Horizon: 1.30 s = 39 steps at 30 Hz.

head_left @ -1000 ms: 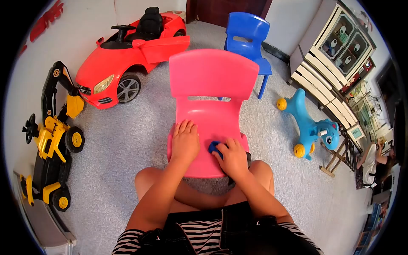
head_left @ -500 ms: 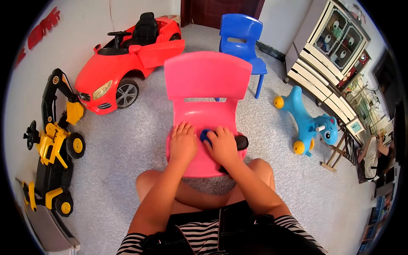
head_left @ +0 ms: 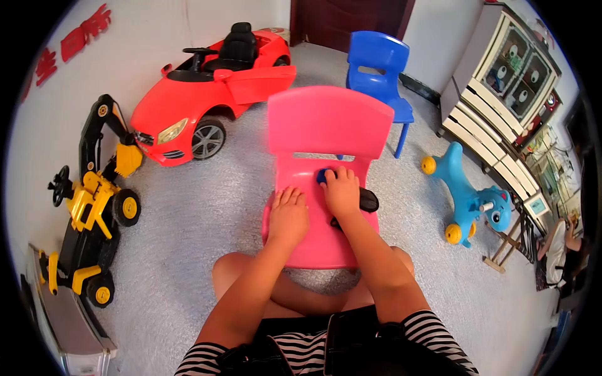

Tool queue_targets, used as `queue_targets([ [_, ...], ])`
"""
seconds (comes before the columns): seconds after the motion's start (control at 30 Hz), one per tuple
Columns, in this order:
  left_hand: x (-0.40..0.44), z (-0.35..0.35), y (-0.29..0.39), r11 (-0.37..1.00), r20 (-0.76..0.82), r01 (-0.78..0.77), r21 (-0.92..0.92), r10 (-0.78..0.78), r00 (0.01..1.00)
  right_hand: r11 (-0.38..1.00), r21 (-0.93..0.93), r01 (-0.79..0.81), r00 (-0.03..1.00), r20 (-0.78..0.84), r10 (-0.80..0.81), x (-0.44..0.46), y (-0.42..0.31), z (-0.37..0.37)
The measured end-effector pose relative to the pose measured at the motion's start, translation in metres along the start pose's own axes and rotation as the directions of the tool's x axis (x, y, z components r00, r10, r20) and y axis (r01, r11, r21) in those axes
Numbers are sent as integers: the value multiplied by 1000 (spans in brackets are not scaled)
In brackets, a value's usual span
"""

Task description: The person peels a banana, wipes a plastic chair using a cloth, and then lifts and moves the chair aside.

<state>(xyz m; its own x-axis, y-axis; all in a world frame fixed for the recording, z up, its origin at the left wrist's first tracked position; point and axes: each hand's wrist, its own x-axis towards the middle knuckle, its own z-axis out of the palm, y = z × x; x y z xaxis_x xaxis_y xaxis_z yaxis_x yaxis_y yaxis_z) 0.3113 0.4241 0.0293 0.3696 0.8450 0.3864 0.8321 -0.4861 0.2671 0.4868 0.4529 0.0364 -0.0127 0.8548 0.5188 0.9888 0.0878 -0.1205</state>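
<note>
A pink plastic chair (head_left: 329,125) faces me, between my bent legs. My left hand (head_left: 290,216) lies flat on the left part of its seat, fingers stretched out, holding nothing. My right hand (head_left: 342,191) is closed over a small blue object (head_left: 323,176) near the back of the seat; most of that object is hidden under the fingers. A black item (head_left: 369,200) lies at the right edge of the seat beside my right wrist, and another dark part shows under the forearm.
Behind the pink chair stands a blue chair (head_left: 378,56). A red toy car (head_left: 182,116) and a yellow-black toy excavator (head_left: 88,200) are at left. At right are a blue ride-on toy (head_left: 461,182), a cabinet (head_left: 483,119) and a person (head_left: 557,254).
My right hand has moved with the blue object towards the chair's backrest. More of the black item shows beside it. The view has shifted slightly.
</note>
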Motion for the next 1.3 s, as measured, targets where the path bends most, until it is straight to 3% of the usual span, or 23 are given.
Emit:
queue_targets([
  [0.1, -3, 0, 0, 999, -8, 0, -43, -1, 1000, 1000, -10, -11, 1000, -16, 11, -12, 0, -7],
  [0.33, -6, -2, 2, 998, -33, -15, -65, 13, 999, 973, 184, 141, 981, 107, -162, -86, -29, -86],
  [0.43, -5, -1, 3, 999, -24, -13, -52, 12, 1000, 958, 268, 103, 979, 144, -146, -84, -27, -88],
  [0.67, -4, -2, 5, 1000, 15, 2, -3, -2, 1000, 992, 120, 31, 1000, -9, -30, -5, -9, 1],
  [0.77, -3, 0, 3, 1000, 35, 16, 9, -17, 999, 999, 32, -16, 1000, 8, 16, 5, -15, 9],
  [1.13, -5, 1, 1, 999, 23, 7, -40, -6, 1000, 963, 247, 111, 979, 142, -149, -82, -31, -86],
  [1.3, -5, 0, 2, 999, 9, 1, -33, 0, 1000, 971, 215, 102, 987, 102, -126, -60, -16, -53],
])
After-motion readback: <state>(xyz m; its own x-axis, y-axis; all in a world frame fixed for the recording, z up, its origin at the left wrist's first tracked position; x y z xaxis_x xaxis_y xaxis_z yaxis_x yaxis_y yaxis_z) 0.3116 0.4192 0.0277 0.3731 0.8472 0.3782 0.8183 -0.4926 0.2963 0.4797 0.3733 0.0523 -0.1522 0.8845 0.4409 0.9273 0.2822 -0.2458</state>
